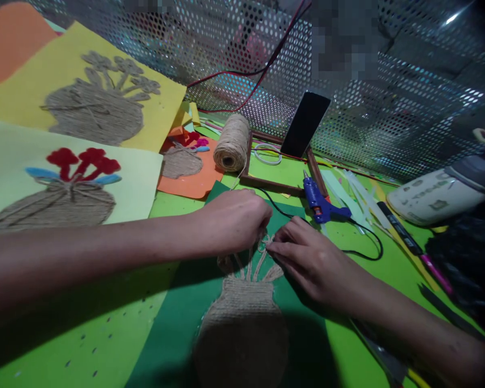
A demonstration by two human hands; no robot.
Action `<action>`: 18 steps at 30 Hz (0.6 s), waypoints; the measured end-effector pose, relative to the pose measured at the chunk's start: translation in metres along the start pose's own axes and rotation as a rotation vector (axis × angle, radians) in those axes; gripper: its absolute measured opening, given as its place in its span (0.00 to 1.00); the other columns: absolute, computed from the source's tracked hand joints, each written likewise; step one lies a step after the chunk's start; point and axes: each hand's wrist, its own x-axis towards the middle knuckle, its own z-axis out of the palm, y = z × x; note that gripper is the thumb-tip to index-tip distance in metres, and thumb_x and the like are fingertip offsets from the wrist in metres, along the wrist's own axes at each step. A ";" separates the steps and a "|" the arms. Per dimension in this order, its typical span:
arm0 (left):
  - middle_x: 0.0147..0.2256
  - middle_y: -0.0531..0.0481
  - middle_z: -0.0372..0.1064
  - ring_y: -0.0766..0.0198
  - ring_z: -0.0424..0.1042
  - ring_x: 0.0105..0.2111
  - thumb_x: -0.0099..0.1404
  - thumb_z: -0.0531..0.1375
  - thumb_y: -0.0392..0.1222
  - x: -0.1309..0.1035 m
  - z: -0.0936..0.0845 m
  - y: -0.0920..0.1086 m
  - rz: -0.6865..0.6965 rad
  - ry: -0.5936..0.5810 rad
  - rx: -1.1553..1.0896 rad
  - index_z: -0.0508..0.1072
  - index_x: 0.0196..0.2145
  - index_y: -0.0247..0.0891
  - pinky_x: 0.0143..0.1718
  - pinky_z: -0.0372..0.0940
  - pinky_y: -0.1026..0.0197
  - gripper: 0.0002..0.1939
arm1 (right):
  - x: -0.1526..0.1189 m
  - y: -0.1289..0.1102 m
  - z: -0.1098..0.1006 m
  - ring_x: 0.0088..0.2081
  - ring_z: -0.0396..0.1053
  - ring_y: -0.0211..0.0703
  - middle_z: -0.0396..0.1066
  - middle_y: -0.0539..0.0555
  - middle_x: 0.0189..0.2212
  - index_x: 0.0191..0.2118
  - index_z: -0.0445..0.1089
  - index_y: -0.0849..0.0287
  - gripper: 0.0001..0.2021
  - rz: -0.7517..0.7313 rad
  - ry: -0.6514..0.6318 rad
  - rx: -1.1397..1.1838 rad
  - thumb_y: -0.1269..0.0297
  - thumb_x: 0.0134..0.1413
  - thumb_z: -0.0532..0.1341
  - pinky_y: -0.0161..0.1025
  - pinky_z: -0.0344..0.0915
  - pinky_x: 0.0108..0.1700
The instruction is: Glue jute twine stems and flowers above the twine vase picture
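On a dark green sheet (170, 328) lies a vase made of jute twine (246, 307), with twine stems and leaves rising from its neck. My left hand (236, 221) is closed above the stems, its fingertips turned down and mostly hidden. Beside it, my right hand (307, 256) pinches at a small loop of twine (265, 243) at the top of a stem. The fingertips of both hands are close together there. What the left fingers hold, if anything, cannot be made out.
Behind the hands are a twine spool (232, 143), a brown frame (275, 186), a phone (306, 124) and a blue glue gun (321, 202) with its cord. Finished twine vase pictures (101, 108) lie left. A marker (400, 229) and white bottle (440, 188) are right.
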 end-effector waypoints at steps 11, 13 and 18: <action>0.28 0.46 0.70 0.58 0.67 0.31 0.63 0.57 0.35 0.006 0.010 -0.001 0.121 0.097 0.111 0.72 0.26 0.35 0.28 0.54 0.59 0.08 | 0.003 -0.001 0.004 0.38 0.57 0.49 0.66 0.61 0.36 0.43 0.72 0.66 0.11 -0.043 -0.021 -0.074 0.76 0.60 0.53 0.47 0.60 0.39; 0.27 0.46 0.69 0.59 0.66 0.30 0.63 0.56 0.35 0.006 0.010 -0.002 0.144 0.141 0.118 0.72 0.26 0.35 0.29 0.53 0.59 0.09 | 0.003 -0.002 0.005 0.39 0.57 0.50 0.66 0.62 0.37 0.43 0.72 0.67 0.11 -0.049 -0.023 -0.082 0.77 0.58 0.54 0.49 0.61 0.40; 0.26 0.48 0.68 0.61 0.64 0.28 0.64 0.56 0.34 0.004 0.009 -0.004 0.157 0.172 0.124 0.71 0.27 0.35 0.30 0.53 0.59 0.09 | 0.004 -0.003 0.006 0.39 0.58 0.50 0.66 0.62 0.36 0.43 0.72 0.68 0.12 -0.038 -0.024 -0.080 0.77 0.58 0.54 0.49 0.61 0.40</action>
